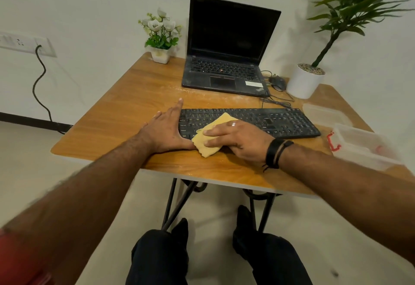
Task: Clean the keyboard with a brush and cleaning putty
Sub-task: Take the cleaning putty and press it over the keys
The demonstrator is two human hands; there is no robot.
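A black keyboard (269, 120) lies across the wooden table (116, 113), in front of the laptop. My left hand (166, 129) lies flat with straight fingers against the keyboard's left end, thumb along its front edge. My right hand (238, 138) presses a folded yellow cloth (208, 143) onto the keyboard's left front keys, fingers laid over the cloth. Part of the cloth hangs over the keyboard's front edge onto the table. No brush or putty shows in view.
An open black laptop (226, 59) stands behind the keyboard, with a mouse (278, 82) and cables to its right. A white plant pot (304, 82) and clear plastic boxes (361, 147) sit at the right. A small flower pot (160, 56) stands back left.
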